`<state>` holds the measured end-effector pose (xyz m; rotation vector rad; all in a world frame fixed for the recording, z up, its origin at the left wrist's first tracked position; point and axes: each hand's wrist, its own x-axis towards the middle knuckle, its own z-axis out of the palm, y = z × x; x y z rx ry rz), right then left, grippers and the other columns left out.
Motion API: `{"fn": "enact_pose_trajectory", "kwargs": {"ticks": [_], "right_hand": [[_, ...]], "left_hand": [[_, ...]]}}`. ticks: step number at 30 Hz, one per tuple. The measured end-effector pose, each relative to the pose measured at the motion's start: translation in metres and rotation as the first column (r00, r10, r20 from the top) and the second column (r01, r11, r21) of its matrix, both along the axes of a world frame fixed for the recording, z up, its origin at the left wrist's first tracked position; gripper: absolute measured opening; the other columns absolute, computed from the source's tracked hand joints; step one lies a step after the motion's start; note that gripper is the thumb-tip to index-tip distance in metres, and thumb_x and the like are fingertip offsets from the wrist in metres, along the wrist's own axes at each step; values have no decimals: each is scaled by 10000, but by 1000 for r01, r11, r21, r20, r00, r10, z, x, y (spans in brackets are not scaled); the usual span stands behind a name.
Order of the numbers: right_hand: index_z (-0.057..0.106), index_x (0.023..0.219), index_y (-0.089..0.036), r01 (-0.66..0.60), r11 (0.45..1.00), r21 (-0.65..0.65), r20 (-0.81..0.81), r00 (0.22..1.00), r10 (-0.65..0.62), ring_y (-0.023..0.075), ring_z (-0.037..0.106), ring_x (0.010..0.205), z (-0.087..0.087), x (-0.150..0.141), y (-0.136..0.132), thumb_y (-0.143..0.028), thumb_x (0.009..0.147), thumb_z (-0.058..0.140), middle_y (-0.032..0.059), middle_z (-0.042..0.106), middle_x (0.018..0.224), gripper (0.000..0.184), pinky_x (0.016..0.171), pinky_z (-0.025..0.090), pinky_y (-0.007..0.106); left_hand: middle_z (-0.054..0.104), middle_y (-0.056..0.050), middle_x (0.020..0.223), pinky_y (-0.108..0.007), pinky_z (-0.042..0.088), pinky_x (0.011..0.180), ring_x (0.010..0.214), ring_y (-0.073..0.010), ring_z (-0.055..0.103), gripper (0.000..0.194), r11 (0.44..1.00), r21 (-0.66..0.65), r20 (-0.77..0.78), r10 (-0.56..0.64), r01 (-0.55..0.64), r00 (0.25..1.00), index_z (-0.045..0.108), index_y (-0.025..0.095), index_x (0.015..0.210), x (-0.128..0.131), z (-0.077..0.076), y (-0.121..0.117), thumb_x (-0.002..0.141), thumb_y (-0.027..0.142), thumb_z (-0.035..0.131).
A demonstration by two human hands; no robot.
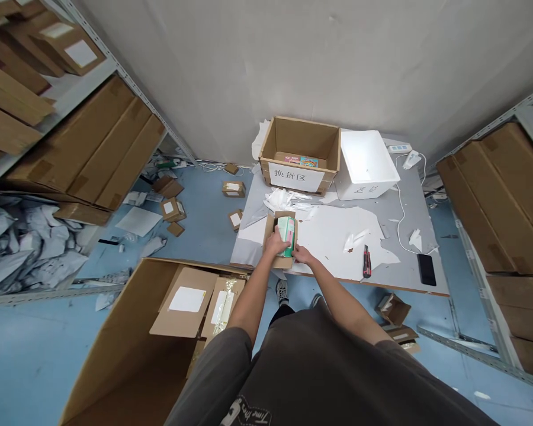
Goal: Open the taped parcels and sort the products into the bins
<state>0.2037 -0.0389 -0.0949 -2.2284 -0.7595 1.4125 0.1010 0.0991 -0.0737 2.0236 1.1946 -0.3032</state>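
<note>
A mint-green and white carton (286, 235) stands tilted inside a small open cardboard box (281, 220) at the front edge of the grey table (411, 266). My left hand (275, 241) clasps the carton's left side from over the box wall. My right hand (302, 254) lies at the box's lower right corner, its fingers reaching toward the carton's lower end. I cannot tell whether those fingers grip anything. The lower part of the carton is hidden by the box and my hands.
Behind my hands stand a cardboard box labelled 换货区 (296, 176) and a white plastic bin (368, 165). A utility knife (366, 261) and black phone (427, 269) lie on the table among paper scraps. A large open carton (128, 331) sits below left; boxes fill the shelves on both sides.
</note>
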Motion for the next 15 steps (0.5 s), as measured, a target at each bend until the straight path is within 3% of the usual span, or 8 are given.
{"fn": "enact_pose_trajectory", "kwargs": {"ticks": [3, 8, 12, 15], "right_hand": [[675, 1228, -146, 19, 999, 34, -108, 994, -16, 171, 746, 739, 1, 6, -7, -235, 948, 609, 68, 791, 963, 301, 744, 627, 281], [681, 1252, -126, 48, 998, 45, -151, 988, -41, 175, 749, 710, -1, 14, -17, -272, 896, 650, 60, 797, 880, 386, 762, 641, 317], [651, 1373, -132, 48, 998, 40, -59, 997, -46, 192, 761, 698, -4, 19, -24, -317, 897, 655, 62, 804, 918, 511, 767, 647, 351], [612, 1466, -130, 20, 999, 50, 121, 992, -26, 237, 793, 792, -2, 25, -30, -375, 940, 638, 112, 802, 1049, 581, 830, 646, 389]], "left_hand": [[672, -181, 1470, -414, 531, 1075, 1330, -354, 676, 1107, 996, -91, 160, 38, -23, 986, 289, 184, 1668, -7, -8, -1, 752, 367, 883], [685, -120, 1470, -411, 536, 1133, 1323, -282, 671, 1065, 956, -292, 452, 131, 7, 882, 317, 185, 1668, -15, -21, -3, 756, 289, 856], [649, -125, 1535, -392, 541, 1141, 1369, -262, 646, 1080, 910, -413, 492, 193, 32, 849, 318, 200, 1692, -15, -30, -3, 761, 271, 862], [626, -133, 1566, -395, 555, 1134, 1396, -257, 633, 1143, 868, -497, 472, 258, 13, 843, 236, 204, 1736, -14, -32, -3, 781, 277, 861]]}}
